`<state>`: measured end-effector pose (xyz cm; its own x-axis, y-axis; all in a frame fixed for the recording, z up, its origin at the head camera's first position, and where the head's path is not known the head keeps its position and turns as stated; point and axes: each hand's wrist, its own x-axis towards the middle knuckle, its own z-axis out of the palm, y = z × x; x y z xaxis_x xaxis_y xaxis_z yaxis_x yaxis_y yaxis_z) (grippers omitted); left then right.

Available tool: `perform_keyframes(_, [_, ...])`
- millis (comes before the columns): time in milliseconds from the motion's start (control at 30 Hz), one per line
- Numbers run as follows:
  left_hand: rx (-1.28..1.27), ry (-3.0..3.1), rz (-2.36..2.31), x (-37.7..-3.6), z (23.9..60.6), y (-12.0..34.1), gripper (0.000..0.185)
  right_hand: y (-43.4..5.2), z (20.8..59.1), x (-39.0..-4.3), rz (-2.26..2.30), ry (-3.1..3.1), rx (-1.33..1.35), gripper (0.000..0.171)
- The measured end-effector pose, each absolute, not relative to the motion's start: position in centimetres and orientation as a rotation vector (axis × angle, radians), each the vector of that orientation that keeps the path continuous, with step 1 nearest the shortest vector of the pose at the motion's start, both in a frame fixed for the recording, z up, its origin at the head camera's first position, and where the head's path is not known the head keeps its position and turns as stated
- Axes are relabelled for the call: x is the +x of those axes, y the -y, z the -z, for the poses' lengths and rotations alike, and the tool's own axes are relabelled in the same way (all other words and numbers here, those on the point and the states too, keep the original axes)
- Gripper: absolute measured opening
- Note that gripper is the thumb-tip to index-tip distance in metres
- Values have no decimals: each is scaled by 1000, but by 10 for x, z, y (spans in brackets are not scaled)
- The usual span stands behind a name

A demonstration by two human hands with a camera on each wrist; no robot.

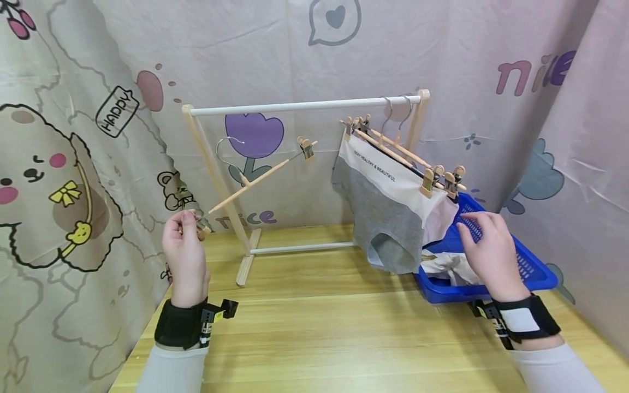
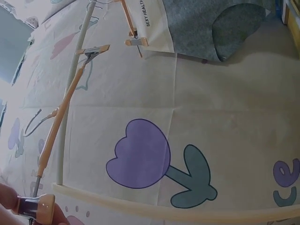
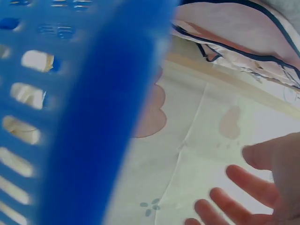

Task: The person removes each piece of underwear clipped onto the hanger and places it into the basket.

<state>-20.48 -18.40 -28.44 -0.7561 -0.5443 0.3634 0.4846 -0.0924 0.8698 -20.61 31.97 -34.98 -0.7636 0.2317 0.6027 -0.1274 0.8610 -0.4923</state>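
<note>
My left hand (image 1: 185, 240) pinches the clip at one end of a wooden clip hanger (image 1: 265, 174), which is held tilted in the air. Its far clip (image 1: 306, 148) carries nothing, and its metal hook (image 2: 33, 123) is free of the rail. My right hand (image 1: 491, 254) holds nothing; its fingers are spread and loosely bent beside the blue basket (image 1: 535, 273). To its left, grey-and-white underpants (image 1: 380, 199) hang from a clip hanger on the rack, with a pink pair (image 1: 439, 221) on another hanger behind.
A rack with a white rail (image 1: 304, 105) and wooden legs (image 1: 208, 169) stands on the wooden table (image 1: 314, 327). White cloth (image 1: 452, 267) lies in the basket at the right. Printed curtains (image 1: 304, 60) close off the back and sides.
</note>
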Motion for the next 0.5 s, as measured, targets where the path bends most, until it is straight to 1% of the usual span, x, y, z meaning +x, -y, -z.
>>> perform_keyframes(500, [50, 1462, 1878, -223, 275, 182, 9, -305, 338, -196, -771, 1834, 3, 29])
